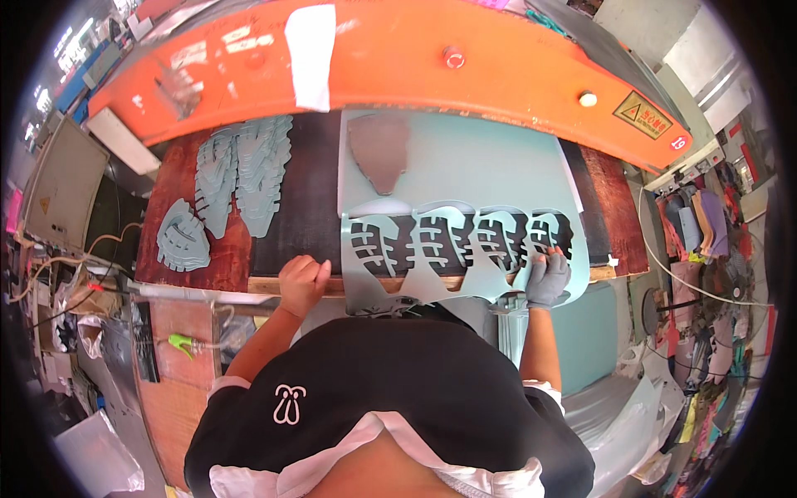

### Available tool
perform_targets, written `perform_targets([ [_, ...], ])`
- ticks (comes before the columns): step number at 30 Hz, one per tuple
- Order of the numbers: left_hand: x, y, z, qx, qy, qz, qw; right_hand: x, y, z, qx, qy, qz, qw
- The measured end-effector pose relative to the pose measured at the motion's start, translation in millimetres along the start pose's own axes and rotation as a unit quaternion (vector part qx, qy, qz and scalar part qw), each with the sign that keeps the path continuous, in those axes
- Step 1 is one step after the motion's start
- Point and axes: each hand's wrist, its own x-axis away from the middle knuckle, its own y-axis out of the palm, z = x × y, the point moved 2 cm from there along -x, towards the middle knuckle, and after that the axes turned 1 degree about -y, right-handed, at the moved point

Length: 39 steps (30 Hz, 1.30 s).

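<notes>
A pale green sheet [457, 287] with several shoe-upper-shaped openings lies along the front of the work table and hangs over its near edge. My right hand [548, 280], in a grey glove with bare fingertips, has its fingers curled over the right end of this sheet. At the table's front edge, left of the sheet, my left hand [305, 283] is bare and closed like a fist, with nothing visible in it. Behind the openings spreads an uncut part of green sheet [490, 162]. On its left lies a flat brownish cutting die or template [380, 149].
Overlapping stacks of cut green pieces [259, 178] lie at the left, with a smaller pile [183, 239] nearer me. An orange machine beam [382, 58] with a red button spans the far side. More green sheets [581, 340] hang or lie below the table at right.
</notes>
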Motion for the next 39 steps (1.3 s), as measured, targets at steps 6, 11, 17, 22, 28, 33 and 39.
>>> perform_targets([
  [6, 19, 20, -9, -0.105, -0.079, 0.016, 0.991, -21, 14, 6, -0.093, -0.135, 0.000, 0.987],
  [11, 25, 28, -18, -0.138, -0.125, 0.026, 0.982, -129, -20, 43, -0.274, 0.123, 0.079, 0.951],
  [17, 23, 34, -21, -0.174, -0.122, 0.097, 0.972, -127, -13, 95, -0.458, 0.053, -0.062, 0.885],
  [22, 5, 31, -24, -0.149, -0.116, 0.057, 0.980, -94, 34, 171, -0.161, 0.141, -0.079, 0.974],
  [28, 0, 28, -20, -0.173, -0.129, 0.044, 0.975, -97, 48, 184, -0.017, 0.003, -0.127, 0.992],
  [33, 5, 33, -29, -0.204, -0.180, 0.026, 0.962, -84, 43, 189, 0.012, -0.011, -0.107, 0.994],
  [39, 12, 35, -30, -0.186, -0.181, 0.040, 0.965, -77, 44, 201, -0.039, 0.016, -0.160, 0.986],
])
